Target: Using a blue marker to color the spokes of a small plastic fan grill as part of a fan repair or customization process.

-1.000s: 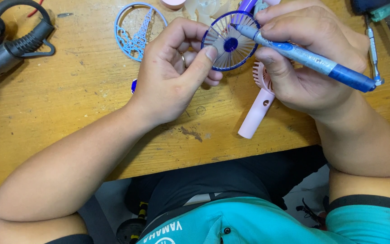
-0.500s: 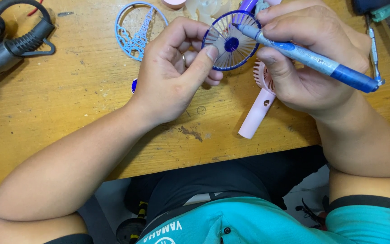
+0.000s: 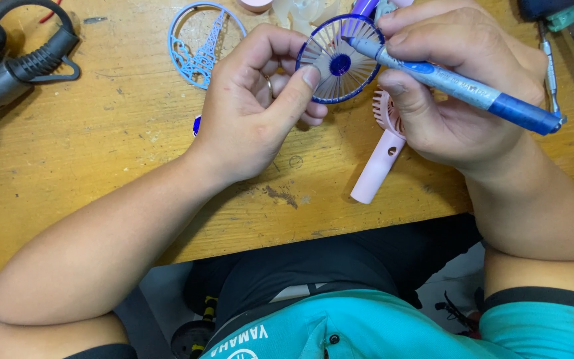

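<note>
From the head camera, looking down: the left hand [image 3: 254, 113] is closed on the round dark-blue plastic fan grille with thin radial spokes [image 3: 340, 60], thumb pressed to its lower left rim, fingers curled behind; the grille is held tilted just above the worn yellow wooden tabletop [image 3: 101, 153]; the right hand [image 3: 460, 93] is clamped around a blue and grey pen-shaped tool [image 3: 460, 83], its tip touching the grille's upper right rim; both forearms reach in from the table's near edge, wrists bent inward; under the right hand lies a pale pink handheld fan body [image 3: 380, 159]; a light-blue tower-pattern ring [image 3: 200, 43] lies just left; a black corded tool [image 3: 14, 63] rests far left.
</note>
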